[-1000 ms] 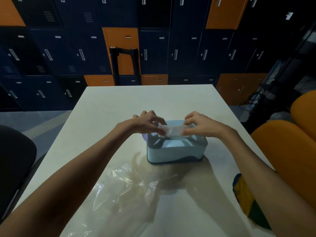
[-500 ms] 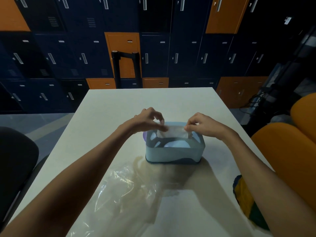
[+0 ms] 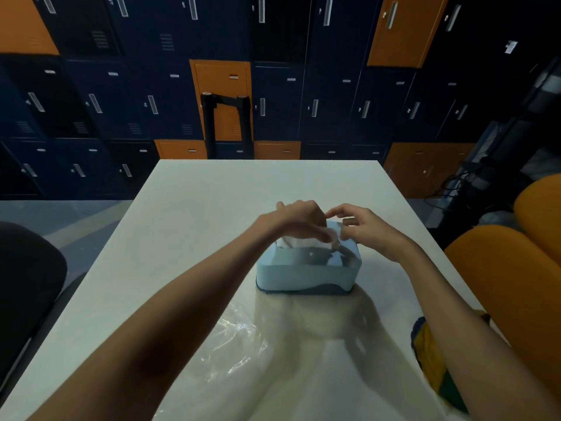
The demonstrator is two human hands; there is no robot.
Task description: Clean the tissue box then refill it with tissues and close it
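The left hand (image 3: 299, 224) pinches the white tissues (image 3: 293, 243) over the open tissue box (image 3: 306, 273) at mid-table (image 3: 197, 208); the right hand (image 3: 368, 230) curls by its far-right corner (whether it grips anything cannot be told). Pushed in unevenly, the stack could bunch above the rim and block closing

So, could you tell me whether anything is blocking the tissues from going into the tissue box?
Nothing visible is. The tissues sit in the open top of the tissue box, gripped by the left hand; nothing lies across the opening.
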